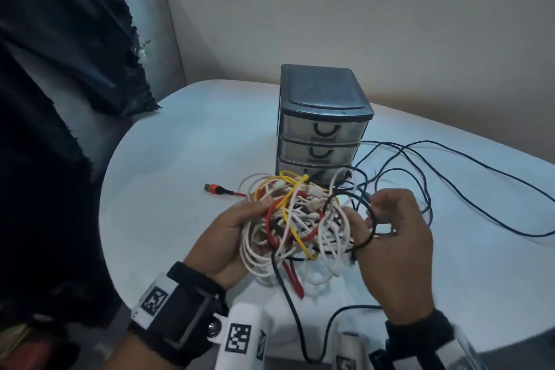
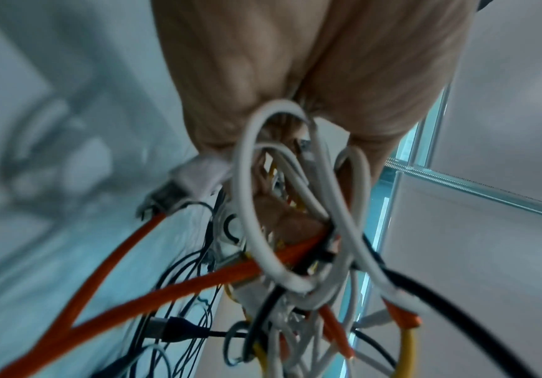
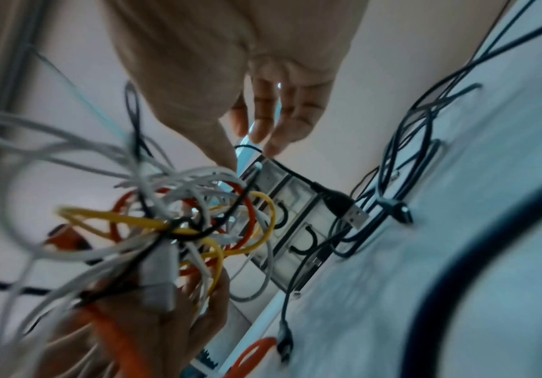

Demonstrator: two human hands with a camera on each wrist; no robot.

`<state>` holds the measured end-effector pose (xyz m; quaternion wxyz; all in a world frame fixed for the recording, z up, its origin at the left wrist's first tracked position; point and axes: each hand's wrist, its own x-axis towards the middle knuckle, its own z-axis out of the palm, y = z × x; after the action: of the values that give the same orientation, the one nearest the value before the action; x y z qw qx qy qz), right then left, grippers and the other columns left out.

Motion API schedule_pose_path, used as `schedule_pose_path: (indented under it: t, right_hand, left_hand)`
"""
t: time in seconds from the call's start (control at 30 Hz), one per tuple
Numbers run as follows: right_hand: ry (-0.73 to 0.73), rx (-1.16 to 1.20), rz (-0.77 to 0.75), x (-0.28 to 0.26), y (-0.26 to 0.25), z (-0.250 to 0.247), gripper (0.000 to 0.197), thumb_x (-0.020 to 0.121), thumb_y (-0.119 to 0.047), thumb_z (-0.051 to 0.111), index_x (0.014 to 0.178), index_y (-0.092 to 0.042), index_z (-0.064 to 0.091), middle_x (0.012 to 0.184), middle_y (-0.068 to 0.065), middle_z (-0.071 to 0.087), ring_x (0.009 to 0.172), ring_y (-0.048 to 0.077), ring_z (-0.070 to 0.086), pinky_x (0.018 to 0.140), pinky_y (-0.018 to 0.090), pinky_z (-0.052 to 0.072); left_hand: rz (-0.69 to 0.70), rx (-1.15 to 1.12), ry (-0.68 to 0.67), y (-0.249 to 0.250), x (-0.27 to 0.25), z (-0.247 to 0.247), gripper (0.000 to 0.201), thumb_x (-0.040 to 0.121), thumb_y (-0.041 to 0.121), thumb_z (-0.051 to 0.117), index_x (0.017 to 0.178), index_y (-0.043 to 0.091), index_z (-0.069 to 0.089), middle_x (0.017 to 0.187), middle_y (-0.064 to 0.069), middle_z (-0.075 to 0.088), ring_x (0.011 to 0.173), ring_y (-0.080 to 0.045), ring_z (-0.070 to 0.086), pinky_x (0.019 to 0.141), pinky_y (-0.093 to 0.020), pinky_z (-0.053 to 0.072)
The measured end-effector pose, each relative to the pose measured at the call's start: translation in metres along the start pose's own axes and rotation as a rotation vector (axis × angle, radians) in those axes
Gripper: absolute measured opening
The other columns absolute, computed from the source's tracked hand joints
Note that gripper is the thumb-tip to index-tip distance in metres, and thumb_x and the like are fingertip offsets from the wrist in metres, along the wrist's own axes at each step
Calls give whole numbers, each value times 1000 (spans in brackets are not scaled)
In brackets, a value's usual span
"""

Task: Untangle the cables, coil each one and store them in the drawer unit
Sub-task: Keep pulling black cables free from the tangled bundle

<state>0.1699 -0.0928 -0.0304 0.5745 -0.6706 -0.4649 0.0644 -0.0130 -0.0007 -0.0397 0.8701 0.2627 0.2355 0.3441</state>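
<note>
We see the pale bench point(image 1: 168, 159) curving away on its left edge, with bare surface between that edge and the cables. The grey drawer unit point(image 1: 322, 120) stands upright toward the back, all three drawers shut, with open bench behind and to its left. To its right, dark blue cables point(image 1: 450, 177) sprawl in long loose loops toward the right edge of the bench, taking up much of that side.

Just in front of the unit, the cable tangle point(image 1: 297, 219) of white, yellow, red and black leads is lifted off the bench. Our left hand point(image 1: 228, 243) cups it from the left, its fingers curled into the mass and gripping it. Our right hand point(image 1: 396, 243) is at the tangle's right side, its fingers curled and pinching a black cable point(image 1: 365, 242) that loops out of the knot and trails down toward us.

An orange-tipped USB plug point(image 1: 214, 188) lies flat on the bench left of the tangle, its red lead running back into it.
</note>
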Motion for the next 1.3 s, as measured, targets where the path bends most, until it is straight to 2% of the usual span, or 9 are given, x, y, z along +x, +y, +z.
schedule_pose_path:
  t: [0.17,0.27,0.33,0.47,0.63,0.7,0.97,1.13,1.3]
  right_hand:
    - [-258,-48,-55,-7,-8,7,23,87,-48,68,73,-29,68,65,-2,56,55,11,44,53,30,40]
    - [-383,32,79,-6,-10,7,26,82,-57,68,76,-33,76,67,11,59,54,14,41,53,34,38]
    - [-467,74,98,-6,-15,7,16,83,-37,69,69,-29,73,67,12,60,53,9,43,53,29,37]
    - [-668,181,187,-8,-19,8,62,90,11,57,50,-37,63,50,-15,53,49,-3,43,54,7,34]
    - [-590,489,412,-5,-13,11,9,87,-3,66,89,2,74,56,-5,64,56,8,49,60,20,39]
    - [-569,566,502,-5,-9,13,25,84,-8,64,99,11,67,48,-9,53,57,12,36,62,29,30]
    - [-212,655,567,22,-11,-23,5,70,-21,70,66,-18,71,71,6,46,62,13,38,55,24,32]
    - [-317,513,440,13,-19,-12,24,70,-30,70,84,-14,80,64,8,53,55,15,37,47,21,30]
    - [-446,485,368,-6,-31,23,15,88,-9,67,84,-16,79,63,-2,67,53,8,48,48,16,38]
  left_hand:
    - [116,17,-34,11,-4,-8,34,93,9,51,121,2,68,120,-24,68,100,-32,72,84,-43,60]
    - [149,61,-87,13,-4,-12,49,82,13,76,128,3,63,125,-26,65,105,-34,71,84,-42,59]
    - [146,83,-112,12,-4,-15,64,70,15,87,129,3,63,125,-26,65,104,-34,71,83,-42,59]
    - [169,119,-101,12,-4,-18,65,59,16,93,120,12,70,119,-20,69,100,-32,72,88,-44,59]
    - [167,124,-106,12,-4,-18,70,60,17,93,125,13,67,129,-21,64,109,-35,67,99,-51,48]
    - [164,111,-96,11,-3,-17,70,62,18,92,127,12,66,129,-21,63,107,-34,68,96,-50,51]
    - [263,-68,-13,28,-2,-28,70,58,13,91,124,7,66,120,-19,70,103,-30,72,82,-40,60]
    - [196,-76,58,40,-4,-43,100,49,23,98,139,6,56,132,-13,64,105,-25,69,93,-38,57]
    - [145,-55,11,27,-2,-35,85,63,23,91,138,3,56,143,-19,55,124,-32,60,103,-44,50]
